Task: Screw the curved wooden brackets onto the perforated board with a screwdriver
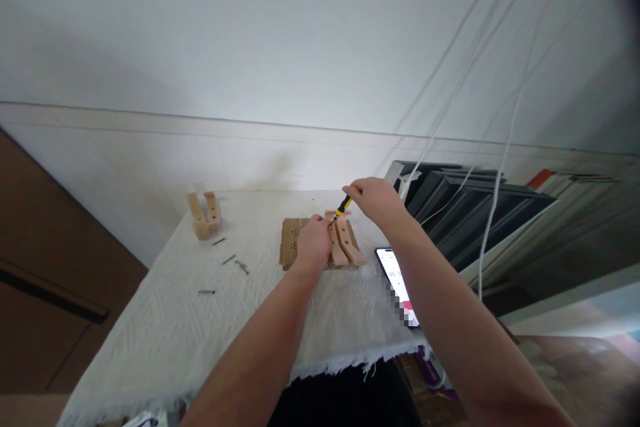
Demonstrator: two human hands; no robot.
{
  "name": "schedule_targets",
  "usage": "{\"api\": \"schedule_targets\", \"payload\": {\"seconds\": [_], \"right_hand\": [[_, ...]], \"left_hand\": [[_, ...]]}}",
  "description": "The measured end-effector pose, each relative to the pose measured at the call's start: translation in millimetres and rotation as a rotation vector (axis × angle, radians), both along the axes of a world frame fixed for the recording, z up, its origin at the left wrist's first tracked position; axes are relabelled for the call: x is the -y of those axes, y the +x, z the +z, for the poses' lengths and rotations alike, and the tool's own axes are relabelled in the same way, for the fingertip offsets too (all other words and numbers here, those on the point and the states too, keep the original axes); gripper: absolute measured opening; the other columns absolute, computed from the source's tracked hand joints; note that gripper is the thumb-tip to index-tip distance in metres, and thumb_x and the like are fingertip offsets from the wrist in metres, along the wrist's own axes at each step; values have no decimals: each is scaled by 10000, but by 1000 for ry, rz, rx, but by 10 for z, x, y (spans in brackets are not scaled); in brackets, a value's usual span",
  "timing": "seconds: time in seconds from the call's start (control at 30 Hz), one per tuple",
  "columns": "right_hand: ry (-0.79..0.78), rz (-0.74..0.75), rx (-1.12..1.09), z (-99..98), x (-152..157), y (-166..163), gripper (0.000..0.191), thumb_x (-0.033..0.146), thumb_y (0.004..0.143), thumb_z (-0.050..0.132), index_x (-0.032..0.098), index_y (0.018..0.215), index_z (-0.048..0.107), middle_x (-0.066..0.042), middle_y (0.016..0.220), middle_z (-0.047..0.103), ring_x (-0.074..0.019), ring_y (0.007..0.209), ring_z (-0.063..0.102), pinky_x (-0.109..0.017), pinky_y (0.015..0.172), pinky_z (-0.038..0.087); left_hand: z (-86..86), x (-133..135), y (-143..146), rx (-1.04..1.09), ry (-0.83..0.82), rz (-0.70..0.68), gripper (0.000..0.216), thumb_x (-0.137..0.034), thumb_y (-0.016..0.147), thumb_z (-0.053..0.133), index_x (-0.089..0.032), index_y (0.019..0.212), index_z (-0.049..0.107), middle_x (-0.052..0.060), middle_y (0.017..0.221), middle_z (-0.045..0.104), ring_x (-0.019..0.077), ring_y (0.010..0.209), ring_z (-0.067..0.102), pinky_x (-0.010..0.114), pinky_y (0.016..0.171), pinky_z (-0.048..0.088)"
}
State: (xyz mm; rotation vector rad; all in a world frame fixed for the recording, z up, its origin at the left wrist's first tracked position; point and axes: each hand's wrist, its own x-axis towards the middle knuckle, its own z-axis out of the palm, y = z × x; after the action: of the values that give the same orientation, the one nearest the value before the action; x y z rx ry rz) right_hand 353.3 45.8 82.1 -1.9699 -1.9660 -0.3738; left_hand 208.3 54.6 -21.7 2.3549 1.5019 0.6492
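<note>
My right hand (377, 200) is closed around the black and yellow handle of a screwdriver (343, 205), which slants down to the left. Its tip meets a pale wooden piece (337, 252) with holes, beside the fingertips of my left hand (315, 241). That left hand is closed on the edge of this piece; whether a screw is also between its fingers is hidden. A second curved wooden piece (350, 245) with holes lies just to the right. Both rest on a sheet of brown cardboard (289, 243).
Several loose screws (241, 267) lie on the white cloth (165, 320) to the left. Behind them stands a pair of joined wooden pieces (204, 217). A lit phone (395, 280) lies under my right forearm. Dark panels (465, 207) and hanging white cables (493, 213) are at the right.
</note>
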Motion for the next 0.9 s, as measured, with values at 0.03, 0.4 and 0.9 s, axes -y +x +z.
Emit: {"api": "schedule_targets", "payload": {"seconds": [0.03, 0.4, 0.9], "right_hand": [[11, 58, 3, -18, 2, -7, 347, 395, 919, 446, 176, 906, 714, -127, 868, 716, -254, 842, 645, -359, 745, 441], [110, 162, -142, -101, -27, -215, 293, 377, 890, 491, 168, 969, 680, -104, 890, 697, -223, 841, 628, -330, 768, 448], [133, 326, -297, -225, -16, -241, 302, 274, 889, 505, 175, 1155, 609, -117, 1083, 648, -203, 904, 608, -344, 841, 463]], "left_hand": [[5, 4, -3, -3, -2, 2, 364, -286, 972, 345, -214, 1083, 684, 77, 1097, 636, 171, 900, 628, 270, 809, 445], [23, 15, 2, -41, 8, 8, 351, -289, 975, 347, -190, 1064, 671, 83, 1110, 625, 161, 920, 618, 259, 834, 446], [14, -1, 1, -50, 32, -8, 359, -277, 977, 332, -187, 1023, 677, 87, 1105, 633, 165, 904, 631, 260, 828, 459]]}}
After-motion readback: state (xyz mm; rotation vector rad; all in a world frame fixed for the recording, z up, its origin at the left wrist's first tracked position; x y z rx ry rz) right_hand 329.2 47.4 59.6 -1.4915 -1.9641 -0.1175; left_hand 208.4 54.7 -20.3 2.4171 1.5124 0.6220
